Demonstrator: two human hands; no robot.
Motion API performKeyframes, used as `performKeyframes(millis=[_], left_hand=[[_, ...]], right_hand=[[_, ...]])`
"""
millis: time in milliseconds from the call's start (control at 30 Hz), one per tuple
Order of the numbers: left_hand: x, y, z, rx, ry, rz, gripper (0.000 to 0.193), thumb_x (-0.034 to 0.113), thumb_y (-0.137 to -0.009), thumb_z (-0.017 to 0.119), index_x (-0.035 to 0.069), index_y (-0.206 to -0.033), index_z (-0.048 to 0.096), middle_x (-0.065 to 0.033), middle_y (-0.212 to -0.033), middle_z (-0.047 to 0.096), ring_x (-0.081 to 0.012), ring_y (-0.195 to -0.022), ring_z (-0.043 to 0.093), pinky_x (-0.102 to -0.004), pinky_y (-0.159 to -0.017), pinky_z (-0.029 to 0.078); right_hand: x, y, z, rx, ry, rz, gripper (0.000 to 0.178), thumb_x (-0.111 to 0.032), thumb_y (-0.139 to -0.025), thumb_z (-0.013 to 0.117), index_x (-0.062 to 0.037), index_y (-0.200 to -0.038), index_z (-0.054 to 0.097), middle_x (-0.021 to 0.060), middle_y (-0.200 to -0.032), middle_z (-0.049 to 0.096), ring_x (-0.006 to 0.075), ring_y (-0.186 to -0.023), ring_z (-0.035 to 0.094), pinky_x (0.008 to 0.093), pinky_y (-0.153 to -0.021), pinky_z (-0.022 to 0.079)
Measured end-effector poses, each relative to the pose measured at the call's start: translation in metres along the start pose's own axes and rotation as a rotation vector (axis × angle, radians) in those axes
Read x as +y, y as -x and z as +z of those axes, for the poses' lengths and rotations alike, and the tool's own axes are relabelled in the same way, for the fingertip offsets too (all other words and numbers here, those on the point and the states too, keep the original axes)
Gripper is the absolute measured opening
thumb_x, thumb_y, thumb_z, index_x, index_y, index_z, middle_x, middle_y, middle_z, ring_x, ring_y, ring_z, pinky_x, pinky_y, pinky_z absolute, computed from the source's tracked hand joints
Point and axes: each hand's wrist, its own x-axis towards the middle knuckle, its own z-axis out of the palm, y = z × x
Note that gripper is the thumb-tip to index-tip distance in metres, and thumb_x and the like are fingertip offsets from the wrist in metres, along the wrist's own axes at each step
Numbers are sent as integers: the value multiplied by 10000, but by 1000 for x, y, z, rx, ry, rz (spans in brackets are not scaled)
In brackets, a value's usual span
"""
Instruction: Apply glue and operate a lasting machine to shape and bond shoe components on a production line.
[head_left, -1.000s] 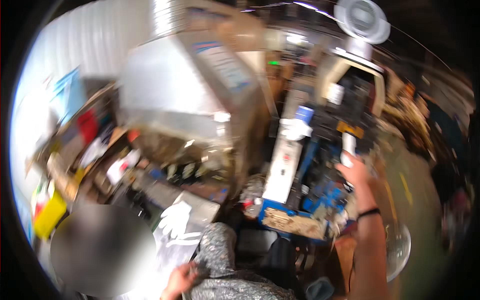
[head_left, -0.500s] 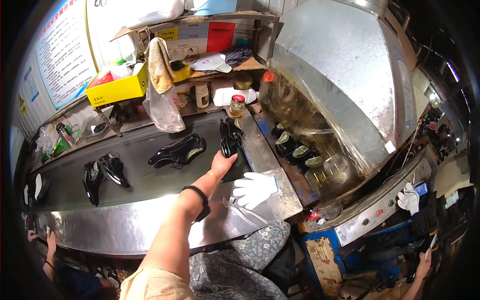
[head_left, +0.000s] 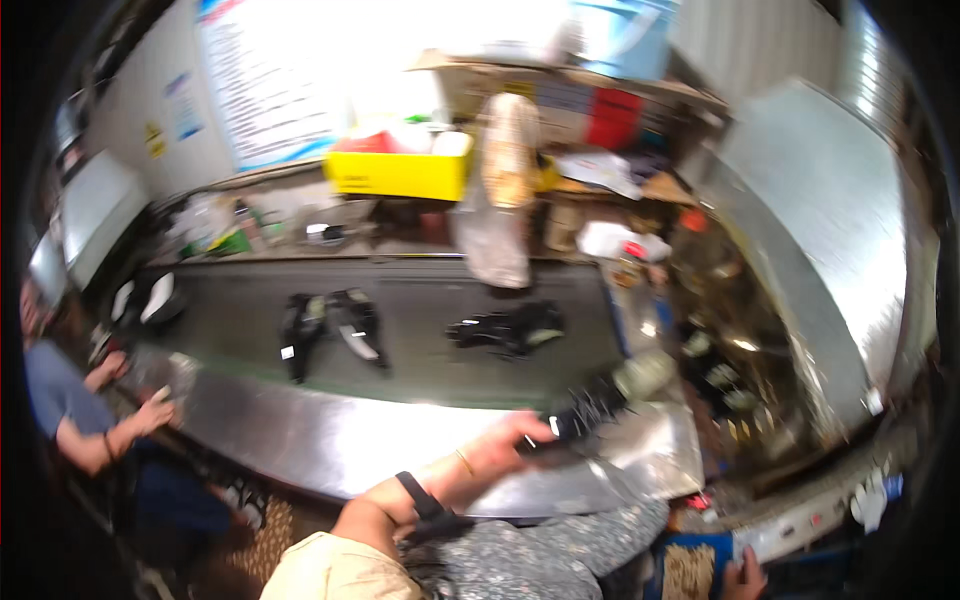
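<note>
My left hand (head_left: 508, 443), a black band on its wrist, is closed around the toe end of a black lace-up shoe (head_left: 585, 412). The shoe hangs over the shiny metal ledge, its pale opening (head_left: 645, 375) pointing away to the right. At the lower right edge a bare hand (head_left: 742, 578), apparently my right hand, shows fingers apart and nothing held that I can make out. Along the dark conveyor belt (head_left: 420, 375) lie a single black shoe (head_left: 508, 328) and a black pair (head_left: 335, 330). Motion blurs much of the view.
A metal ledge (head_left: 290, 425) runs along the belt's near side. Beyond its right end are a hooded machine (head_left: 830, 190) and black shoes (head_left: 720, 375). A red-lidded jar (head_left: 630, 262) and yellow box (head_left: 400, 172) stand behind. A co-worker (head_left: 85, 420) is at the left.
My left hand has lifted the shoe off the belt's right end and brought it nearer, over the ledge. My view has swung left. The white glove on the ledge no longer shows.
</note>
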Motion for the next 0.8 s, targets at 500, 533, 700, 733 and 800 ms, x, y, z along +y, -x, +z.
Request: performKeyframes(millis=[500, 533, 700, 733, 800], left_hand=[[14, 156, 156, -196, 839, -553, 414, 431, -964, 494, 79, -1058, 692, -16, -935, 690, -120, -821, 618, -299, -770, 499], [10, 165, 165, -133, 897, -668, 382, 392, -962, 505, 77, -1081, 685, -18, -987, 691, -131, -905, 610, -316, -857, 477], [-45, 128, 158, -16, 822, -554, 215, 216, -910, 625, 63, -1047, 691, -13, -1004, 682, -125, -903, 586, -270, -792, 455], [-50, 109, 153, -41, 842, -518, 227, 175, -886, 651, 32, -1059, 679, -19, -1000, 677, -123, -898, 584, -258, -776, 454], [-44, 74, 141, -211, 791, -345, 217, 267, -904, 630, 51, -885, 614, -13, -933, 612, -128, -884, 551, -301, -790, 466]], right_hand=[[-259, 18, -23, 48, -284, -685, 341, -250, -947, 579, 76, -1019, 650, 331, -1096, 626, 452, -1026, 623, 432, -900, 501], [-266, 18, -21, 58, -304, -599, 318, -233, -934, 598, 71, -1005, 661, 305, -1107, 636, 440, -1008, 632, 434, -893, 504], [-268, 9, 14, 142, -260, -369, 169, -50, -896, 533, 42, -951, 663, 238, -1062, 670, 385, -1007, 648, 395, -900, 497], [-264, 7, 18, 195, -177, -475, 154, -23, -875, 547, 29, -961, 664, 244, -1059, 668, 382, -956, 664, 394, -847, 522], [-252, -2, 19, 244, -15, -515, 192, 50, -748, 647, -3, -932, 664, 188, -1024, 683, 338, -828, 674, 372, -713, 536]])
